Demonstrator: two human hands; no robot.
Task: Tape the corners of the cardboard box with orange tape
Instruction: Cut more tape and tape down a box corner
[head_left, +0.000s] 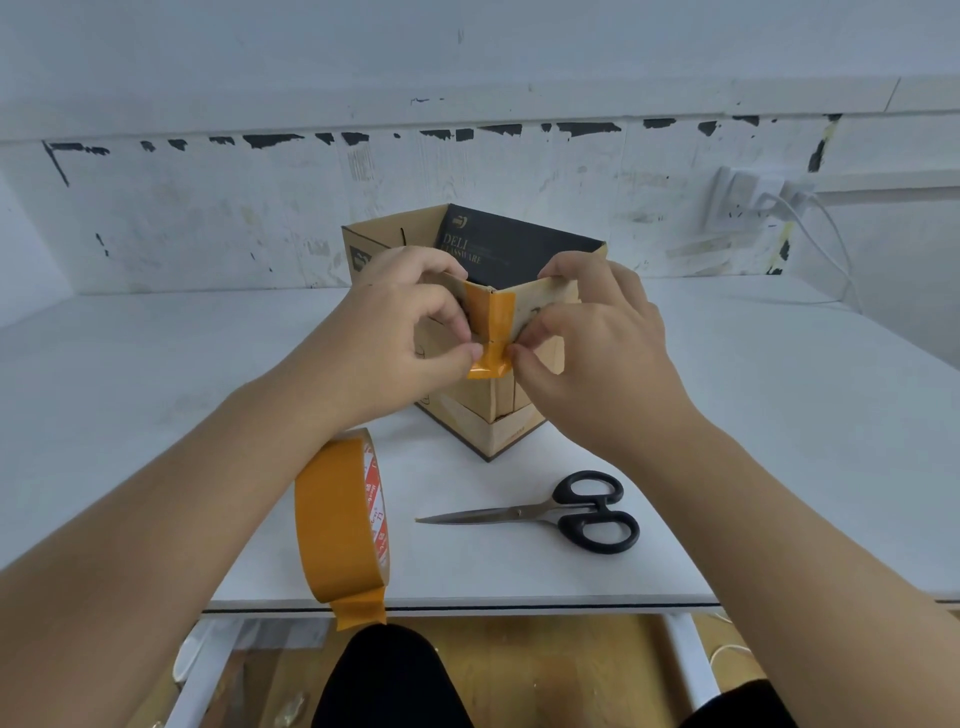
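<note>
An open cardboard box (506, 415) with a black inner lining stands on the white table (727, 415), one corner turned toward me. A strip of orange tape (491, 325) runs down that near corner from the rim. My left hand (410, 332) pinches the strip's lower end from the left, other fingers curled at the box's rim. My right hand (597, 338) pinches the same end from the right, its index finger on the rim. The strip's bottom end stands loose off the cardboard. The orange tape roll (337, 519) stands on edge near the table's front, a free end hanging over the edge.
Black-handled scissors (571, 512) lie shut on the table in front of the box, blades pointing left. A wall socket with a white plug and cables (753, 200) sits on the scuffed wall at the back right. The table's front edge (467, 605) is close to my body.
</note>
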